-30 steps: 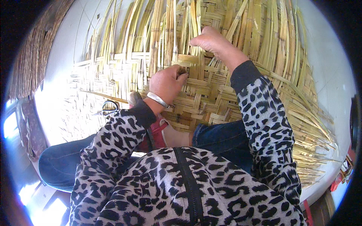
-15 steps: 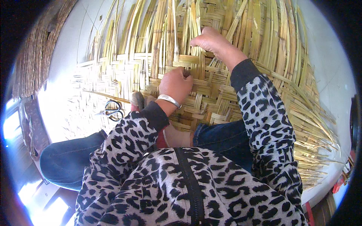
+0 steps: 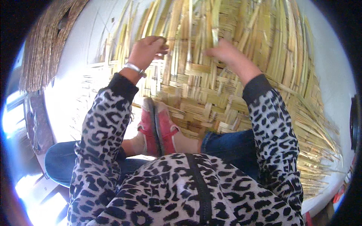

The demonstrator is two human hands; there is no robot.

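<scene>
A partly woven mat (image 3: 203,107) of flat, yellow-green split-cane strips lies before me, its loose strips (image 3: 260,45) running to the far edge. My left hand (image 3: 148,51), with a silver bangle (image 3: 134,69) on the wrist, is over the loose strips at the left. Its fingers are loosely bent and apart, with nothing plainly held. My right hand (image 3: 223,52), smeared by motion, is closed around the near end of a raised cane strip (image 3: 215,26) near the middle. Between the hands, several strips stand over the woven part.
My red shoes (image 3: 150,126) rest against the mat's near edge, between my bent knees in jeans (image 3: 232,148). A brown, ribbed bundle (image 3: 47,49) hangs or lies at the far left. Pale floor (image 3: 332,71) borders the mat at the right. Strong light washes out the left side.
My left hand has left the weave, moving up and left while its fist loosened. My right hand has shifted slightly right and nearer. The scissors are now almost wholly behind my left sleeve.
</scene>
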